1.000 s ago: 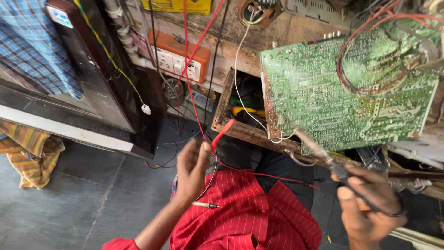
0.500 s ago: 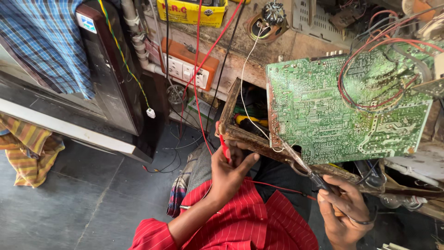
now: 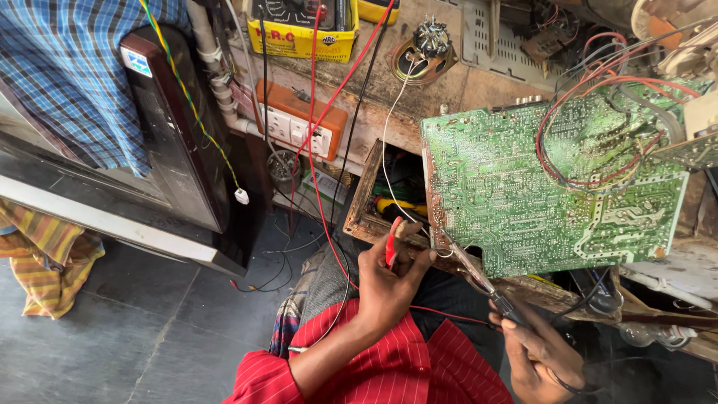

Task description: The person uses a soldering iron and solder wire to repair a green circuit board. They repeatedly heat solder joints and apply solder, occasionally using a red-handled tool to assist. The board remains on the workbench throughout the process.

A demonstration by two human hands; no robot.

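The left hand (image 3: 389,280) pinches a red-handled probe (image 3: 392,241) beside the large green circuit board (image 3: 550,191) (propped on the wooden bench); the right hand (image 3: 542,359) grips a dark-handled soldering iron (image 3: 479,277), its tip at the board's lower left edge.

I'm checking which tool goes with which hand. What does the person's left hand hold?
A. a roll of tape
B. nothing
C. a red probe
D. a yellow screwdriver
C: the left hand pinches a red probe with a red lead, held near the lower left corner of the green circuit board.
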